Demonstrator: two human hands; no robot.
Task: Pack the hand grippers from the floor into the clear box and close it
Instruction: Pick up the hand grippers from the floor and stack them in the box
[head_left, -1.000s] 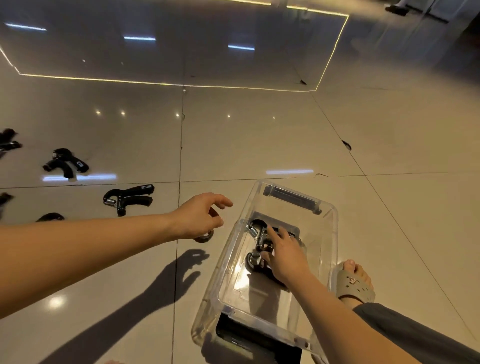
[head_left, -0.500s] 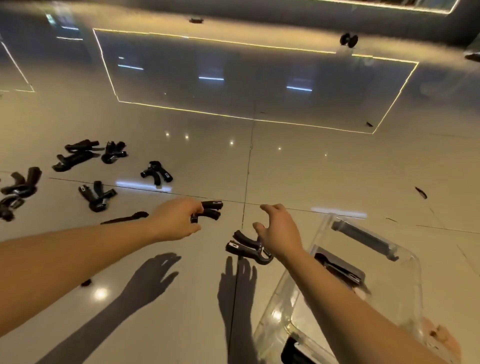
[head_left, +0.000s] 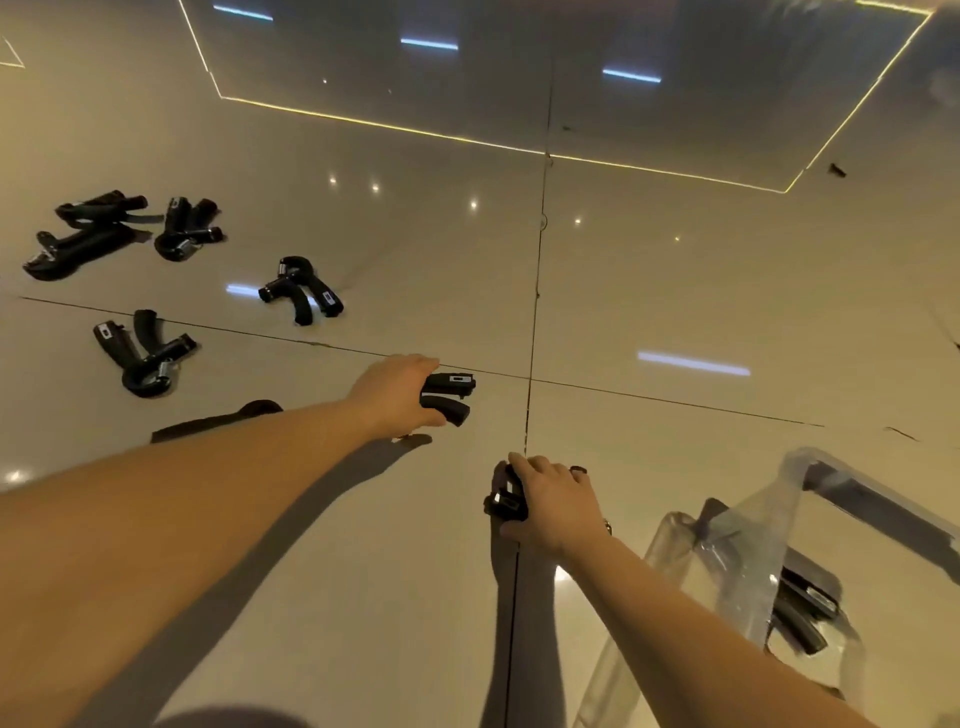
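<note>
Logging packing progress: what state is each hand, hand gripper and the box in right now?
Left hand, grips far hand gripper.
Right hand, grips near hand gripper.
Clear box, open, holds packed gripper.
Loose grippers, lying on floor, unpacked.

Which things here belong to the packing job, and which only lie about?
Job: clear box, grippers inside it; near gripper held by left hand; second gripper gripped by right hand; loose grippers on the floor.
Lying about: dark flat piece beside the left forearm; small dark scrap far right.
</note>
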